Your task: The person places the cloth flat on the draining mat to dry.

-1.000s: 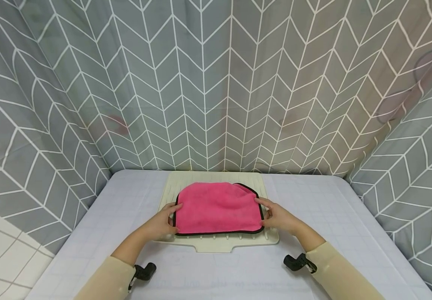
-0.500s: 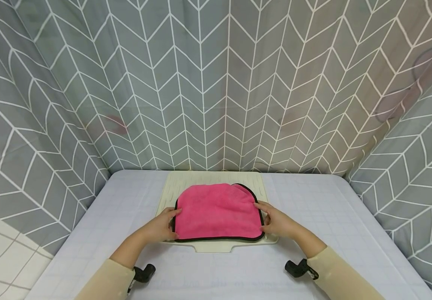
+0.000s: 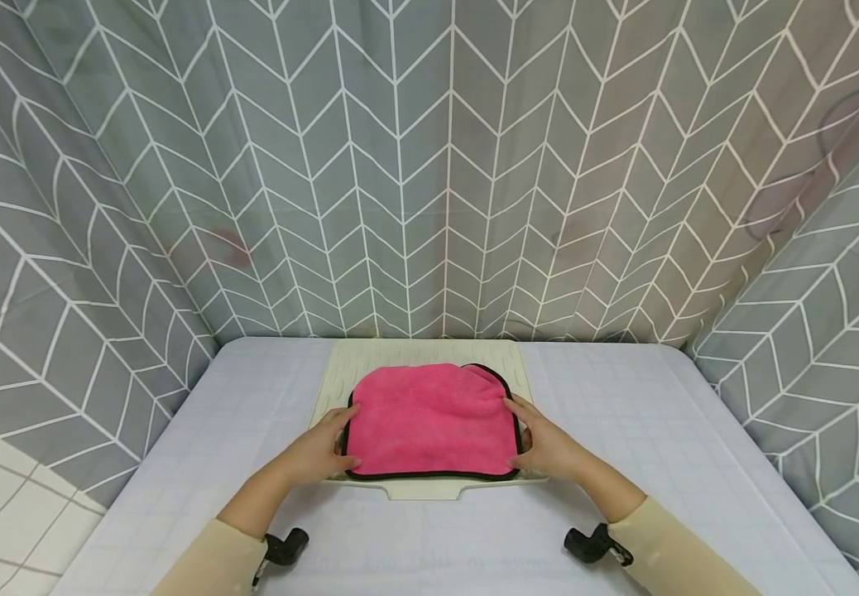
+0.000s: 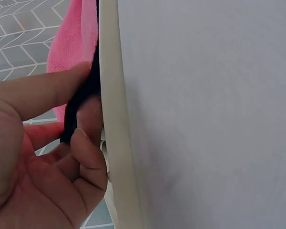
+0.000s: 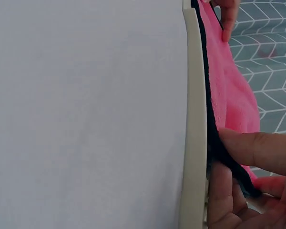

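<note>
Pink cloth (image 3: 429,426) shifted nearer, hands (image 3: 316,451) gripping it

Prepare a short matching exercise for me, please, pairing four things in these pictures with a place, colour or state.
Things
1. Cloth
2. Left hand
3. Board
4. Curtain

Descriptions
A. Beneath the cloth
B. Pink, edged in black
C. Grey with white lines
D. Pinching the cloth's side edge

Right pairs: 1-B; 2-D; 3-A; 4-C
</note>
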